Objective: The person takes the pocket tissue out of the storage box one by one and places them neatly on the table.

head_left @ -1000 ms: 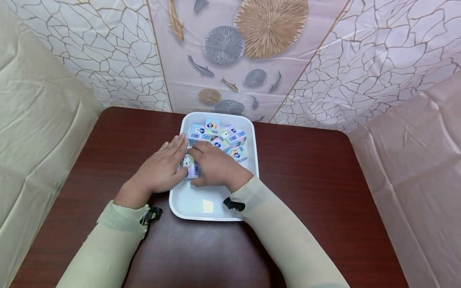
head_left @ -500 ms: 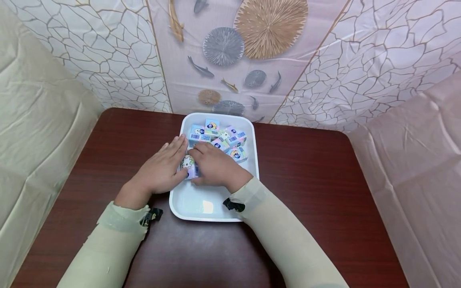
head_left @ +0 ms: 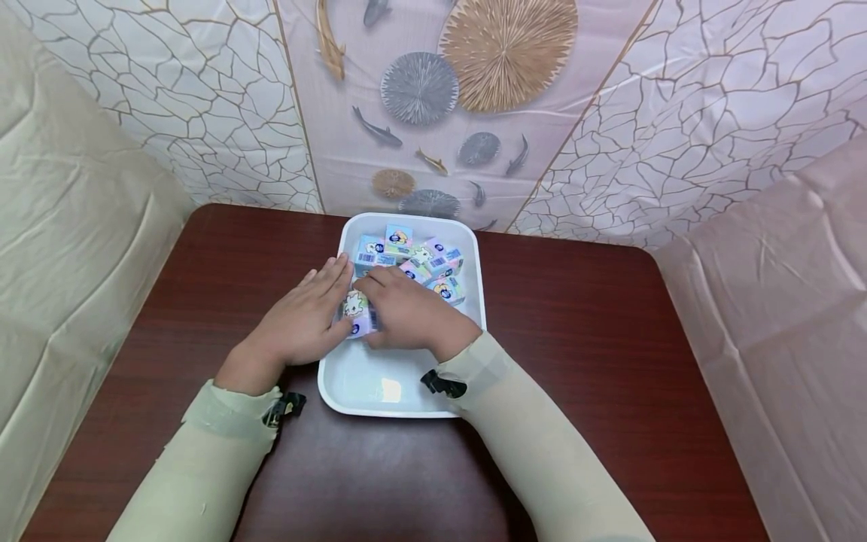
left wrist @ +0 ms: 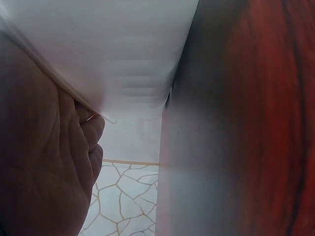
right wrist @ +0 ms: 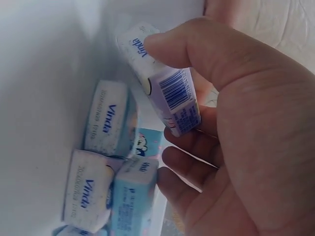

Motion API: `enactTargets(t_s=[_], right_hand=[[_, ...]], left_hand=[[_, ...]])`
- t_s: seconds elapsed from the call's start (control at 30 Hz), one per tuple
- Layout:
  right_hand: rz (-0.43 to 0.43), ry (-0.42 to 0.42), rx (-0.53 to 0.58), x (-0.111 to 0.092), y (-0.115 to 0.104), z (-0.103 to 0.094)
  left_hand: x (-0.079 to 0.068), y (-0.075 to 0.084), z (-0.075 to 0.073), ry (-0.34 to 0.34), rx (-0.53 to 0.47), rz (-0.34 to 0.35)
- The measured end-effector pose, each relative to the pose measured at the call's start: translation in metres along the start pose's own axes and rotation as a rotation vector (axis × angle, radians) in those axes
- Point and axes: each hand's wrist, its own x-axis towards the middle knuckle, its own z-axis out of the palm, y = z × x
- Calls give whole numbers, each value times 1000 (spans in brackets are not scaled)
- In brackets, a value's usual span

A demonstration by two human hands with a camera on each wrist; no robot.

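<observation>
My right hand (head_left: 416,312) reaches into the white tray (head_left: 366,391) and grips a small Vinda tissue pack (head_left: 354,307) near the tray's left side. In the right wrist view the thumb lies on the white end of that tissue pack (right wrist: 174,93), and fingers stand behind its lilac barcode side. My left hand (head_left: 291,320) lies along the tray's left rim with straight fingers, its thumb tip right at the held pack. From the left wrist, the palm (left wrist: 44,147) shows beside the tray's outer wall (left wrist: 133,54).
Several more pastel tissue packs (head_left: 445,290) lie jumbled in the far half of the tray. The tray stands on a dark red-brown wooden table (head_left: 576,361), close to its back edge. Behind hangs a patterned cloth (head_left: 420,86), with plain cloth on both sides.
The held tissue pack and my right hand have shifted very slightly to the right. My left hand stays in place on the rim.
</observation>
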Motion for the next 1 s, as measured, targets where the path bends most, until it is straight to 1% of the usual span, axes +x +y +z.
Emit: enactTargets(t_s=[0.2,0.53,0.73,1.0], right_hand=[[12,-9,40,-3,3,-7],[76,-12,98,-14,4,-22],[133,-12,172,-26,8,-29],[187,38,277,-47,15,-33]], left_hand=[[0,1,-1,5,-6,1],[-2,3,-1,-8,-23,-17],[-1,4,-1,-14,-21,-28],[-1,6,-3,-14,-29,-42]])
